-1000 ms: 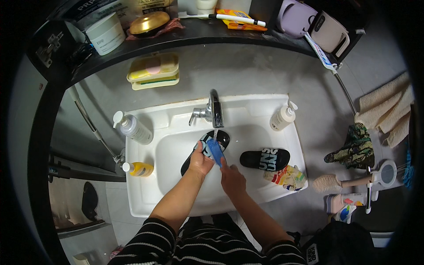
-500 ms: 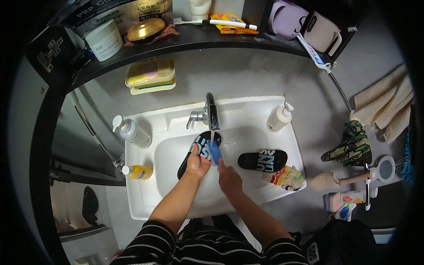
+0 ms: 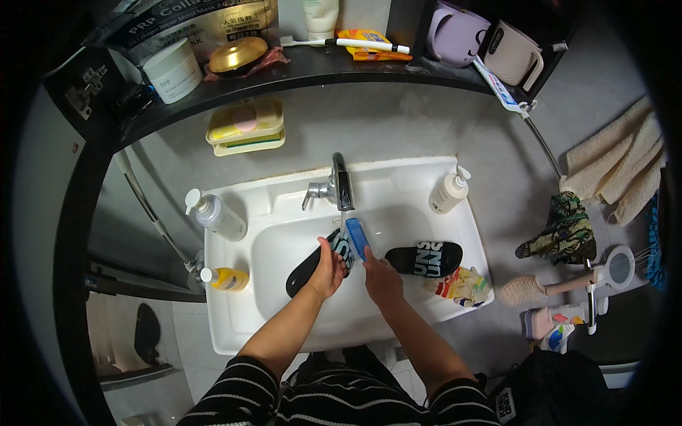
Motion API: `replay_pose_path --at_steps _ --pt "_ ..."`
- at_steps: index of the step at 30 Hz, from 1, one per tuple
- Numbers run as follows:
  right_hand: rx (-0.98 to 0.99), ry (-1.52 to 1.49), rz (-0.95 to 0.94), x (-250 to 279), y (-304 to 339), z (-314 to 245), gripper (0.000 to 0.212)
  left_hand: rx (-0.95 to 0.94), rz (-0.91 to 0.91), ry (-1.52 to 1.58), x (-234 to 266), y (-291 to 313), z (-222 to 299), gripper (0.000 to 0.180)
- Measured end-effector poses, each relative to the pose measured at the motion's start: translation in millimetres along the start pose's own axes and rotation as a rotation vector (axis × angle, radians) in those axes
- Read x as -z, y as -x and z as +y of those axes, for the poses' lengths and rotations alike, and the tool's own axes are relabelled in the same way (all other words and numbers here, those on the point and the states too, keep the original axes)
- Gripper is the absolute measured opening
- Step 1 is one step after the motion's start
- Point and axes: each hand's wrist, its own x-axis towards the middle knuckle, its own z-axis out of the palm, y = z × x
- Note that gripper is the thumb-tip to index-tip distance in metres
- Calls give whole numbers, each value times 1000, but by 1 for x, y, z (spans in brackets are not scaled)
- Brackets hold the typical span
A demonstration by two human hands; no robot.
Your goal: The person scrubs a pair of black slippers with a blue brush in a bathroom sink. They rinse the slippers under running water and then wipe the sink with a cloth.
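Observation:
Under the running tap [image 3: 342,186], a black slide sandal [image 3: 303,274] with pale lettering on its strap is tilted over the white sink [image 3: 219,323]. My left hand [image 3: 328,275] grips the sandal near the strap, thumb raised along it. A blue scrubbing brush [image 3: 356,240] is held by its handle in my right hand [image 3: 384,282]; its head lies against the strap side, next to the thin stream of water. The bristles are mostly hidden. The matching sandal [image 3: 426,259] rests on the sink's right side, beyond my right hand.
A patterned cloth [image 3: 460,286] lies beside the second sandal. Pump bottles [image 3: 222,219] [image 3: 449,192] stand at both back corners, a yellow bottle [image 3: 229,279] at the left rim. A dark shelf [image 3: 305,67] with toiletries overhangs the back; a soap box [image 3: 246,129] hangs below it.
The sandal has turned in my left hand, its toe end drawn down from the tap. My right hand and the brush have shifted slightly right.

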Motion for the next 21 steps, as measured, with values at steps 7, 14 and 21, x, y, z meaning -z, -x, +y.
replay_pose_path --at_steps 7,14,21 --pt "58 -4 -32 16 -1 16 41 -324 144 -1053 28 -6 -2 57" --pt "95 45 -72 24 -4 5 39 -413 131 -1033 22 5 20 60" --pt "74 -18 -24 11 -7 6 37 -239 223 -593 21 7 17 47"
